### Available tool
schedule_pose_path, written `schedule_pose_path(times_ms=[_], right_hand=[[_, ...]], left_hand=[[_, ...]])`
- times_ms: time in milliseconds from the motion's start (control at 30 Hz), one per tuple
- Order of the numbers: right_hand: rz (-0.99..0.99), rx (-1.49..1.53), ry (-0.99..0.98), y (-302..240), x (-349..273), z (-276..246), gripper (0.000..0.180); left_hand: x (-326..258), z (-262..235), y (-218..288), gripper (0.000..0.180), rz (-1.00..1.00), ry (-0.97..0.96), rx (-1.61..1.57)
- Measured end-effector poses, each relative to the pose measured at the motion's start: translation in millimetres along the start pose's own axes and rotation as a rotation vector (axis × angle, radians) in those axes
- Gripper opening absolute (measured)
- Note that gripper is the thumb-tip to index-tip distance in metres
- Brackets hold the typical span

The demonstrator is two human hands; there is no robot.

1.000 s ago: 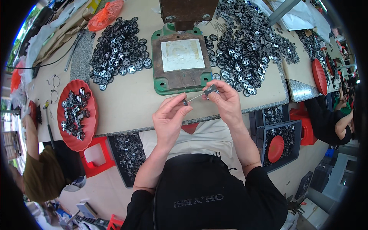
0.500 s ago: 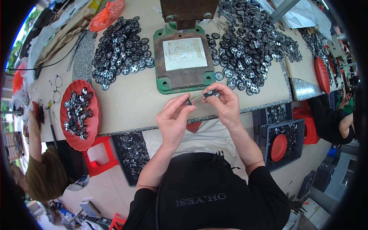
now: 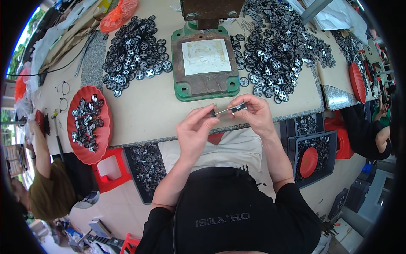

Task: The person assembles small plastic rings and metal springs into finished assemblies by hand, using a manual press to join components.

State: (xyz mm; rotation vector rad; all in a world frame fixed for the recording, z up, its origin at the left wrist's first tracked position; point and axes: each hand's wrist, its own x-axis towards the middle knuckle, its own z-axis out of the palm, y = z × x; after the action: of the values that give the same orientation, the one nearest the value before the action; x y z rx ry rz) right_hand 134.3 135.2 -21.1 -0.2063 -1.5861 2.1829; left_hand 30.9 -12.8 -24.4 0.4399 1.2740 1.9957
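Just in front of the press, my two hands meet above the near table edge. My left hand (image 3: pixel 195 129) is closed, pinching a small black part (image 3: pixel 212 113) between thumb and fingertips; its exact kind is too small to make out. In my right hand (image 3: pixel 259 117), also closed, is a small black-and-silver block (image 3: pixel 239 107). A thin metal pin (image 3: pixel 223 111) spans the gap between the two pieces, tilted slightly up toward the right. Fingers partly cover both pieces.
Beyond my hands stands a green press (image 3: pixel 181 94) with a white pad (image 3: pixel 206 57). Black spoked wheels (image 3: pixel 136 59) are heaped left, with more wheels and small dark parts right. A red scalloped tray (image 3: pixel 105 146) holds assembled pieces. Grey bins (image 3: pixel 314 137) flank my legs; a co-worker (image 3: pixel 50 186) sits left.
Both hands have shifted slightly right and a little nearer to me, still gripping the same pieces. The whole view has moved slightly.
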Motion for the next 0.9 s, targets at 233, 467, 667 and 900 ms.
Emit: schedule_pose_path(times_ms=[233, 467, 667, 900], right_hand=[[-0.047, -0.164, -0.003, 0, 5, -9, 0.019], [0.123, -0.056, 0.074, -5, -2, 4, 0.015], [-0.192, -0.374, 0.068, 5, -3, 7, 0.013], [-0.434, -0.793, -0.057, -2, -1, 3, 0.015]], left_hand=[[-4, 8, 6, 0.032, 0.213, 0.017, 0.234], [-7, 9, 5, 0.035, 0.584, -0.005, 0.658], [-3, 2, -5, 0.035, 0.477, -0.038, 0.549], [-5, 3, -6, 0.032, 0.155, -0.016, 0.152]])
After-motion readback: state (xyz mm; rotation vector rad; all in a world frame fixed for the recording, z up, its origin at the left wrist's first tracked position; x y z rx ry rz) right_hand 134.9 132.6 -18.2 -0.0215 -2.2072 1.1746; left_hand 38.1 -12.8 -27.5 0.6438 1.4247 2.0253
